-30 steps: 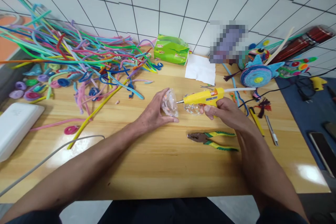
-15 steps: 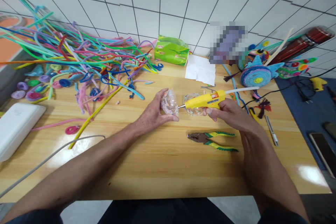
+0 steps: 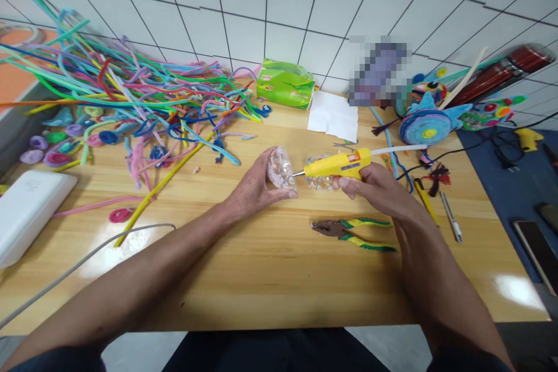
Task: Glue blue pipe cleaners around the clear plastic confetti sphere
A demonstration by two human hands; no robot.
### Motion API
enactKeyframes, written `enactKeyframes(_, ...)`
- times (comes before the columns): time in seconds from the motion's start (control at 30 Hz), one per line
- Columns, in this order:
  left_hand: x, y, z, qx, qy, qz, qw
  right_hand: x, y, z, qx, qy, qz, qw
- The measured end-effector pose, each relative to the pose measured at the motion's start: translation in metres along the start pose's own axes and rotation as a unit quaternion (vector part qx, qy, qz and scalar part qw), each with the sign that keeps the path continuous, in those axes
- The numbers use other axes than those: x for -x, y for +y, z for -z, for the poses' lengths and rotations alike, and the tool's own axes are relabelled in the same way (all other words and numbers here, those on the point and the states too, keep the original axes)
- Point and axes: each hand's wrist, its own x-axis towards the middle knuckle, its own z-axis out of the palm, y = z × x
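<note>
Hazard, first: hot glue or metal burning the left hand [image 3: 253, 186], whose thumb lies just below the nozzle [image 3: 299, 174]; a slip of either wrist would do it. Second: the thin clear plastic cup [image 3: 279, 170] softening or denting, from a lingering tip or a hard grip. Third: the black cord [image 3: 453, 152], should it snag and tug the tool.

Left hand: clamped round the cup near the table's middle, thumb below, fingers behind, forearm slanting in from the near-left corner. Right hand: closed about the yellow glue gun [image 3: 337, 165], wrist bent, nozzle aimed left at the cup's open side; from where I stand, I cannot tell whether it touches. Hands: apart, facing. Second clear piece [image 3: 321, 184]: partly hidden by the gun.
</note>
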Motion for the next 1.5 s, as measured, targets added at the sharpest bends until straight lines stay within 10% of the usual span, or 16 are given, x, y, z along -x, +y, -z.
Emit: enactKeyframes(1.5,0.0012,0.0085,0.0,-0.095,0.001,0.009,0.995,-0.0011,-0.0058,-0.0015,-0.057,-0.026,-0.011,0.998)
